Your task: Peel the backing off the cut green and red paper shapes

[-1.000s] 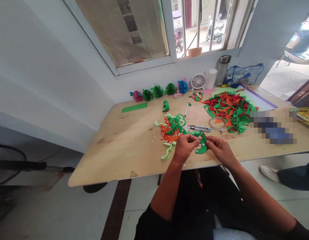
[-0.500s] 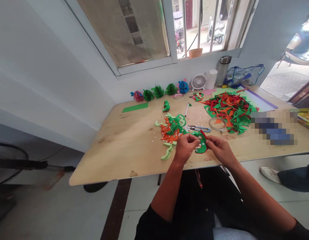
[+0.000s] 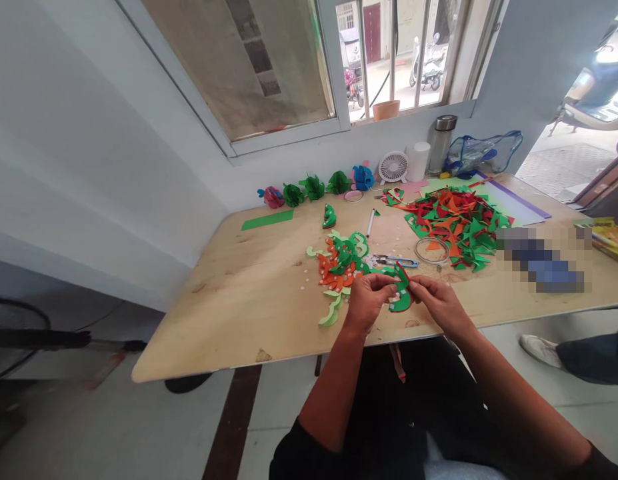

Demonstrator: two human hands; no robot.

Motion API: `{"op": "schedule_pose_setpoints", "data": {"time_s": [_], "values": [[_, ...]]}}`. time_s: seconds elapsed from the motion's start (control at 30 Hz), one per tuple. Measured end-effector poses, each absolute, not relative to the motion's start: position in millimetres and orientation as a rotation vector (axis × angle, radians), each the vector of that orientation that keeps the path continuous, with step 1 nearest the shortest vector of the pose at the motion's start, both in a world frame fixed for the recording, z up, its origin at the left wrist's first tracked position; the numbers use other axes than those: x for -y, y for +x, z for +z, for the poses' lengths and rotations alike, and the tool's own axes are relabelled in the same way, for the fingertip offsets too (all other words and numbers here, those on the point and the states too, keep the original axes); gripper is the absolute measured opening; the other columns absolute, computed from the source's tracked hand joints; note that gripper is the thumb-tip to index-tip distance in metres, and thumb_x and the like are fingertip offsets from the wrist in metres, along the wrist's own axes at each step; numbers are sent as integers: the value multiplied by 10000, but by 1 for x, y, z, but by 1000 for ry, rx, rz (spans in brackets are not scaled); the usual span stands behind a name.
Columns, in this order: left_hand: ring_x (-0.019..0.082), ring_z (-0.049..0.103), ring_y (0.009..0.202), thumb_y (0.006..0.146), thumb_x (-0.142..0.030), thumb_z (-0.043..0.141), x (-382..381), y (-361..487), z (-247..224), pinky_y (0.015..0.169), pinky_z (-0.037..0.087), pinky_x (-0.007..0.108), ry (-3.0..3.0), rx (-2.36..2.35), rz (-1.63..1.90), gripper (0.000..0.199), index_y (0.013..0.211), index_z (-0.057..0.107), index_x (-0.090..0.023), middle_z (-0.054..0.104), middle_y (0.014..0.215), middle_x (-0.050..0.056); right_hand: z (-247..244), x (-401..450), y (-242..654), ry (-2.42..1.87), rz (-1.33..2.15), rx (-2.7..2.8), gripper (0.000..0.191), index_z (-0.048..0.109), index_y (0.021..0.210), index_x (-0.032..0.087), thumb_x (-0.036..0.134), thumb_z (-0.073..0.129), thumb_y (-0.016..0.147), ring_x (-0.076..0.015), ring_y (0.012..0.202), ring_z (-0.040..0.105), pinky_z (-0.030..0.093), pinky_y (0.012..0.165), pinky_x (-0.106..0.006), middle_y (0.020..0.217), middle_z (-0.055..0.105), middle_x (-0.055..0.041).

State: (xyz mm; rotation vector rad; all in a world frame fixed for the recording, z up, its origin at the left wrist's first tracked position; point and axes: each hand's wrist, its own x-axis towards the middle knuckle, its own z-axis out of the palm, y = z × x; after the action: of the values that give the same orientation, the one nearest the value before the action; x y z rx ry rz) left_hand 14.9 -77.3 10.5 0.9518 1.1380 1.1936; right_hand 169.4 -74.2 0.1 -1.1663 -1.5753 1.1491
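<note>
Between my two hands is a curved green and red paper piece (image 3: 401, 301) with small white squares on it. My left hand (image 3: 369, 300) pinches at its left side, fingertips closed; what exactly sits between them is too small to tell. My right hand (image 3: 436, 301) grips the piece's red edge between thumb and fingers. Left of my hands lies a pile of orange and green cut paper shapes (image 3: 341, 260), with pale green wavy strips (image 3: 331, 312) beside it. Small blue-handled snips (image 3: 401, 262) rest just beyond my hands. A folded green piece (image 3: 329, 216) stands farther back.
A heap of red, green and orange scraps (image 3: 459, 220) covers the right, near a tape roll (image 3: 431, 251). Finished paper figures (image 3: 315, 187), a small fan (image 3: 393, 167) and a bottle (image 3: 443, 143) line the wall. A person's shoe (image 3: 540, 350) is at right.
The view has shifted slightly. The curved paper between my hands has turned a little and shows its green face more openly; both hands keep nearly the same place.
</note>
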Motion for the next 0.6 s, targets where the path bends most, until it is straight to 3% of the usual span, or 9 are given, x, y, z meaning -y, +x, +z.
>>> {"op": "schedule_pose_setpoints", "data": {"time_s": [0.3,0.6], "values": [[123,587,531,563,-267,774,73,16,7,539,463,241,965,-1143,1212,166,640,689,-148,666,580,18,2,70,168,-1152,1205,1557,297,694,763,185,437,545,812,-169,635,530,412,576,-261,648,610,-15],[111,583,522,609,-189,714,74,18,10,555,465,236,990,-1168,1230,60,642,686,-148,672,602,13,-4,65,165,-1138,1192,1512,238,713,800,197,372,552,805,-183,673,572,433,594,-268,686,658,-17]]}}
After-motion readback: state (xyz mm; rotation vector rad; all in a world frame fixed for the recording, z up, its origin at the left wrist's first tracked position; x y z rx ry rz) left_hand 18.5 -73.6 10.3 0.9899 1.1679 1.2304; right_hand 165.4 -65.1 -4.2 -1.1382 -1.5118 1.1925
